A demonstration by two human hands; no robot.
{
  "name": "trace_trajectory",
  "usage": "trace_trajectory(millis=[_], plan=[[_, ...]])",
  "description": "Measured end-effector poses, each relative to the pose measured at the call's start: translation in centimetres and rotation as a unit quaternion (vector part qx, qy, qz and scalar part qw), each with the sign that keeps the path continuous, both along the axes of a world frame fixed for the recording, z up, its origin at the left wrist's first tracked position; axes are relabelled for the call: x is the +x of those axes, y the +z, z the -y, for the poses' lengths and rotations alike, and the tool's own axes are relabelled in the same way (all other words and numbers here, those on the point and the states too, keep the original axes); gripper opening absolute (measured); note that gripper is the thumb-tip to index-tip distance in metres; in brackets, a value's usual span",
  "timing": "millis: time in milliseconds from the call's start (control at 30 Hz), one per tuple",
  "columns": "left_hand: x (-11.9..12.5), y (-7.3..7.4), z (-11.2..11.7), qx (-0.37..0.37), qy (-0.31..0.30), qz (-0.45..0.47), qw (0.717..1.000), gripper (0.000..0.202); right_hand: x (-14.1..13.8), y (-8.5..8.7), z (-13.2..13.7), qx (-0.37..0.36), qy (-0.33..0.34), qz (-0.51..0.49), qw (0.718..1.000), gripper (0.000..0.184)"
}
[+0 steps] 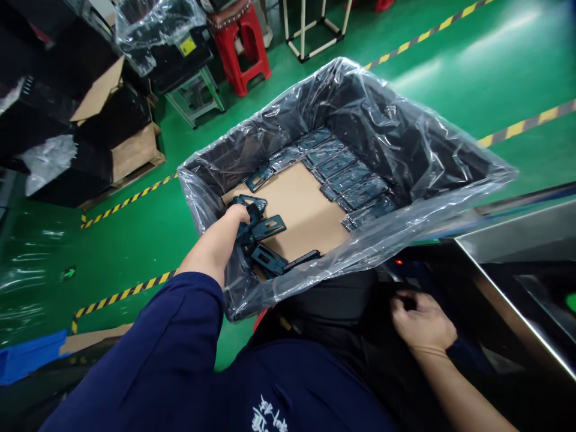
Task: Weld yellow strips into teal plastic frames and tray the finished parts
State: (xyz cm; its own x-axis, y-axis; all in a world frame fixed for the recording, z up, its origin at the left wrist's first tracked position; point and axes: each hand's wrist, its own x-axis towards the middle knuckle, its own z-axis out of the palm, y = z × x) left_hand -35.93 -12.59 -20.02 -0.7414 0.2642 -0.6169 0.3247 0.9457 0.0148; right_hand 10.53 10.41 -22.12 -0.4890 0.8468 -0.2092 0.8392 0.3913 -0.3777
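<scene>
My left hand [238, 214] reaches into a crate lined with clear plastic film [360, 252]. It is closed around a dark plastic part [254, 211], though most of its fingers are hidden. Beside it lie loose dark plastic plates with cut-out slots, among them one plate [270, 225] and another lower down [269, 259]. A tan cardboard sheet [306, 207] lies under them. Along the crate's far and right sides, several wrapped dark parts [346, 171] sit in a row. Outside the crate, my right hand [425, 321] rests near my lap, its fingers curled with nothing visible in them.
At the right stands a dark machine or bench with a metal edge [508, 300]. Beyond the crate are a red stool [240, 51], a white pipe frame [315, 39] and black boxes [114, 117]. Yellow-black tape [130, 292] marks the green floor.
</scene>
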Motion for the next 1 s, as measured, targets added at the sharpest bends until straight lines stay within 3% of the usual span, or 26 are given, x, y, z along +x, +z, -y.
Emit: trace_trajectory(millis=[100,267,500,633,800,1000], plan=[[0.5,0.2,-0.3,-0.051,-0.022,-0.042,0.998,0.062,0.0,0.1,0.0,-0.004,-0.003,0.004,1.000,0.023],[3.0,-0.1,-2.3,-0.028,-0.092,-0.088,0.992,0.058,0.0,0.1,0.0,-0.004,0.001,-0.009,1.000,0.023],[8.1,-2.7,-5.0,0.020,-0.186,-0.145,0.972,0.041,-0.1,0.3,0.1,-0.012,-0.005,-0.017,1.000,0.025],[9.6,-4.0,-4.8,0.014,-0.210,-0.136,0.968,0.060,0.0,0.4,0.1,-0.023,-0.010,-0.015,1.000,0.026],[10.4,-4.5,-3.7,0.007,-0.233,-0.126,0.964,0.094,-0.1,0.5,0.1,-0.019,-0.015,-0.020,1.000,0.024],[11.0,-4.3,-3.6,0.011,-0.229,-0.123,0.966,0.083,0.0,0.5,0.3,0.000,-0.003,-0.028,1.000,0.022]])
